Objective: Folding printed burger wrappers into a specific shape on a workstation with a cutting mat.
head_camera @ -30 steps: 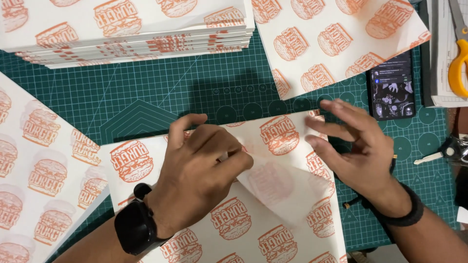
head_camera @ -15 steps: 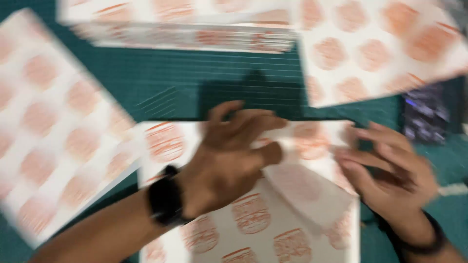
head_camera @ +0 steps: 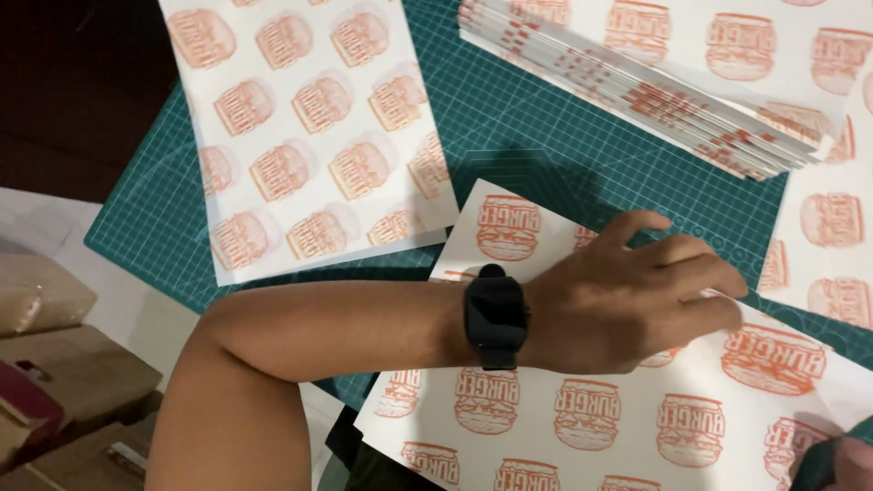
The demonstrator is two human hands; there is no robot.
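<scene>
My left hand (head_camera: 627, 291), with a black watch (head_camera: 496, 316) on the wrist, lies across a white paper sheet (head_camera: 582, 418) printed with orange burger pictures. Its fingers rest flat on the sheet, fingertips near a fold edge on the right, and the thumb is lifted apart from them. The sheet lies tilted on a green cutting mat (head_camera: 509, 136). Only a sliver of my right hand (head_camera: 850, 459) shows at the bottom right corner, touching the sheet's lower right part. Its fingers are out of frame.
A thick stack of the same printed sheets (head_camera: 655, 82) lies at the top right. A single printed sheet (head_camera: 309, 136) lies at the top left, and another (head_camera: 832, 227) at the right edge. Brown cardboard boxes (head_camera: 55, 364) stand below the table's left edge.
The view has swung left and down. My left hand has slid rightward across the sheet and now lies flatter. My right hand has dropped almost out of frame.
</scene>
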